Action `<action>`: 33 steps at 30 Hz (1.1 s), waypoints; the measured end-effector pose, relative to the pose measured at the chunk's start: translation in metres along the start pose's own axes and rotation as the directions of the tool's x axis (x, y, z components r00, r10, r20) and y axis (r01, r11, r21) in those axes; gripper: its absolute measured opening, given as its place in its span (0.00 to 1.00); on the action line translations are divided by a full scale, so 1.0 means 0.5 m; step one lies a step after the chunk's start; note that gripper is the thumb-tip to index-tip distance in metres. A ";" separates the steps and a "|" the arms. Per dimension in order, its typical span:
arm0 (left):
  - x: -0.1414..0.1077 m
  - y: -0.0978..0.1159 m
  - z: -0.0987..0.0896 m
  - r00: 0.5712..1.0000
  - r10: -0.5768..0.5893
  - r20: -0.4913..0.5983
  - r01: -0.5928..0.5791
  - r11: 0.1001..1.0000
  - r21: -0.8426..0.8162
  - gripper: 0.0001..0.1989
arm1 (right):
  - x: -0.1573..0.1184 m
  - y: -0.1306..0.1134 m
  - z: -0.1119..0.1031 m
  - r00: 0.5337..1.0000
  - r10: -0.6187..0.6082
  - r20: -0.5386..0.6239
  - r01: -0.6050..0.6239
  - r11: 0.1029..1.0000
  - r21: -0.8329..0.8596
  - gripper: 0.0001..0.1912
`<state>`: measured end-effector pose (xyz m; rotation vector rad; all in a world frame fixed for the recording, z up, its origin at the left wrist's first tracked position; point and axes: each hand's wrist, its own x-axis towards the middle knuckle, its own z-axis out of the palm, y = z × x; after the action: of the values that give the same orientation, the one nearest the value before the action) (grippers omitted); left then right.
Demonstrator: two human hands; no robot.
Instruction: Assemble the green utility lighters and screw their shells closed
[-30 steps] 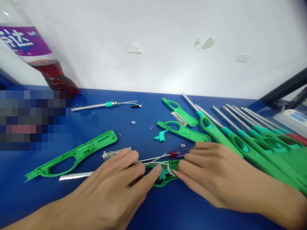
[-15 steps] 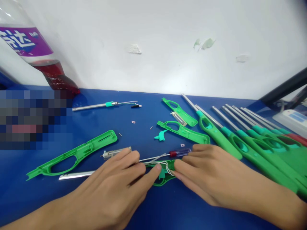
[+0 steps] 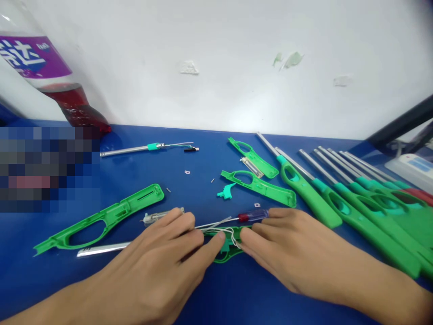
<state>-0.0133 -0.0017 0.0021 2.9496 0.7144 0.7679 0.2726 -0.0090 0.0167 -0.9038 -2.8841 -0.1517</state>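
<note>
A green lighter handle half [image 3: 221, 259] lies between my hands, partly hidden by them. My left hand [image 3: 158, 266] bends over its left part, fingers closed around it, the index fingertip by the teal trigger [image 3: 225, 246] and the white wires [image 3: 233, 234]. Out from under this hand sticks a silver lighter tube [image 3: 101, 248]. My right hand [image 3: 287, 248] is closed on the right end of the handle half, thumb and index finger at the wire loop. Just behind is a screwdriver [image 3: 252, 215] with a red and purple handle. A clear fuel tank [image 3: 155, 217] lies behind my left fingers.
Another handle half [image 3: 115, 214] lies at left, two more [image 3: 267, 187] behind with a loose teal trigger [image 3: 226, 192]. Assembled lighters [image 3: 365, 198] crowd the right side. A loose tube with wires [image 3: 135, 150] and a drink bottle [image 3: 72, 97] are at the back left.
Both hands have shifted very slightly left with the handle half and the silver tube. The grip looks the same.
</note>
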 end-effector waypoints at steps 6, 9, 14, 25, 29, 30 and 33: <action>0.001 0.000 -0.002 1.000 -0.015 -0.018 0.015 1.000 0.011 0.18 | 0.003 0.002 -0.010 0.999 0.004 0.047 -0.005 0.999 0.032 0.11; 0.005 0.000 -0.004 1.000 -0.001 -0.025 0.002 1.000 0.028 0.17 | 0.001 0.007 -0.026 0.998 0.020 0.065 -0.027 0.994 0.104 0.12; -0.001 0.002 0.000 1.000 -0.009 -0.027 0.009 0.999 0.031 0.19 | -0.008 0.010 -0.037 0.996 0.033 0.086 -0.045 0.990 0.134 0.13; -0.009 0.003 0.006 0.999 -0.034 0.009 0.034 0.999 0.001 0.19 | -0.006 0.003 -0.025 0.995 0.022 0.098 -0.033 0.993 0.113 0.14; -0.009 0.002 0.006 1.000 -0.019 -0.015 0.019 0.999 0.036 0.19 | -0.004 -0.001 -0.024 0.994 0.006 0.110 -0.015 0.996 0.084 0.11; -0.008 0.001 0.006 1.000 -0.016 -0.019 0.017 0.999 0.042 0.19 | -0.004 -0.002 -0.024 0.993 0.009 0.121 -0.018 0.997 0.076 0.10; -0.007 0.001 0.005 1.000 -0.017 -0.023 0.019 0.998 0.055 0.19 | -0.003 -0.007 -0.019 0.990 0.019 0.138 -0.026 0.998 0.049 0.08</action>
<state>-0.0148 -0.0032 -0.0015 2.9836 0.7748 0.7943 0.2727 -0.0138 0.0258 -0.9742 -2.9862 -0.0141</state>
